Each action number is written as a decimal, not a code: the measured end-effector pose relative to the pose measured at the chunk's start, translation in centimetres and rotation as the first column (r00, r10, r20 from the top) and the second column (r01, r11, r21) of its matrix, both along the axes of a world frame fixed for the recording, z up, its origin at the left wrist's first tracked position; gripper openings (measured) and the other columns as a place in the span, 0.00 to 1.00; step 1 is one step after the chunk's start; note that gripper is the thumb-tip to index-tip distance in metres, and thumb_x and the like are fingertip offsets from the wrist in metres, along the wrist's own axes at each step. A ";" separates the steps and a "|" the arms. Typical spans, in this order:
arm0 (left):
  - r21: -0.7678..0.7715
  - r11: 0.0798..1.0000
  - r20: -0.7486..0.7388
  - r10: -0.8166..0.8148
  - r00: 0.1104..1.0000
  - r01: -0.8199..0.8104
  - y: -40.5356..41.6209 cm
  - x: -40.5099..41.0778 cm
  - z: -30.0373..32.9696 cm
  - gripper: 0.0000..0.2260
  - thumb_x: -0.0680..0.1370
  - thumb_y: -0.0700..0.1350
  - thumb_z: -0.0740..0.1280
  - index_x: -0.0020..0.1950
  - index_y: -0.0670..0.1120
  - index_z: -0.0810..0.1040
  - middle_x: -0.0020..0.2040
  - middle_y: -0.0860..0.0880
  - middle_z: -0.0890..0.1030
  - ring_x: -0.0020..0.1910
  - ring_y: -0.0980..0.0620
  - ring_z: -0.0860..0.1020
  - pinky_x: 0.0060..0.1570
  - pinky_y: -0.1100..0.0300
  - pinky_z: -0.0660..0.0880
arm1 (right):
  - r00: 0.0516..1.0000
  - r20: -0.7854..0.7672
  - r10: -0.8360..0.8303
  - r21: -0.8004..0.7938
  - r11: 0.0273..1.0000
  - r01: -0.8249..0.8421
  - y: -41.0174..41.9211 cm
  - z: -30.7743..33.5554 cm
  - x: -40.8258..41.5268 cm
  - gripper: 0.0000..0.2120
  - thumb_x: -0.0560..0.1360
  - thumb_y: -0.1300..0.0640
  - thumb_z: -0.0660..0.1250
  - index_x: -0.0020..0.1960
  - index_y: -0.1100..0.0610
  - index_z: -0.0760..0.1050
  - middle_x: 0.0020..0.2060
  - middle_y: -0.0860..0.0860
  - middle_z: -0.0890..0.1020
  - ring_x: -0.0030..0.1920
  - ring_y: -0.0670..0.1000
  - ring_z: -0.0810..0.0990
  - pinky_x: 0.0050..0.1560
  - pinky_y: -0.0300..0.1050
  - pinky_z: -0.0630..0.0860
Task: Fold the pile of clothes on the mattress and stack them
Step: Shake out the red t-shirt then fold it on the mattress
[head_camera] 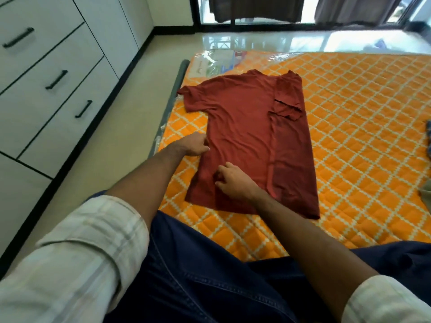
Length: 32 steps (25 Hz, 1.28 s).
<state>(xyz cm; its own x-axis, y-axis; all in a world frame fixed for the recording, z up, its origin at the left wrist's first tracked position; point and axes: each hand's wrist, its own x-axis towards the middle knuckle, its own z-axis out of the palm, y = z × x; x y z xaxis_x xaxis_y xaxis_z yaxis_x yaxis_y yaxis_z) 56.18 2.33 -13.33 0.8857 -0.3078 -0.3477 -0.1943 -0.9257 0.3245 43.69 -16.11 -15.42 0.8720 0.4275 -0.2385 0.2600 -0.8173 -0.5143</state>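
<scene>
- Red T-shirt (247, 141) spread flat on the orange quilted mattress (363, 127), collar toward 12 o'clock, hem toward 6 o'clock, near the mattress edge at 9 o'clock.
- Side at 3 o'clock already folded inward, with its sleeve lying on top of the body; probably done so to make one straight long edge.
- Sleeve at 9 o'clock not folded yet, sticking out toward the floor (130, 94); likely the next part to bring over.
- Left hand (193, 145) at the shirt's 9 o'clock edge, about the middle of its length, fingers curled and seeming to pinch the cloth edge; probably to lift this side.
- Right hand (235, 180) on the lower part of the shirt, toward 6 o'clock, fingers bent with tips on the fabric; cannot tell if pinching a bit of cloth or only pressing to keep it still.
- Both forearms stretched forward from rolled pale sleeves, over dark blue trousers (210, 276).
- At the far 3 o'clock border, small pieces of other clothes (428, 141), perhaps the waiting pile; too little visible to say more.
- White drawers (51, 78) at 9 o'clock, beyond the floor strip.
</scene>
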 end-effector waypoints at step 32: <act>-0.745 0.507 -0.157 0.500 0.852 -0.434 -3.7 14.1 -4.3 0.33 0.75 0.31 0.62 0.80 0.39 0.58 0.77 0.41 0.61 0.77 0.45 0.61 0.75 0.61 0.59 | 0.884 -0.391 -0.256 0.371 0.836 0.405 4.2 2.2 0.2 0.30 0.83 0.55 0.61 0.82 0.50 0.55 0.46 0.49 0.81 0.45 0.47 0.79 0.54 0.47 0.75</act>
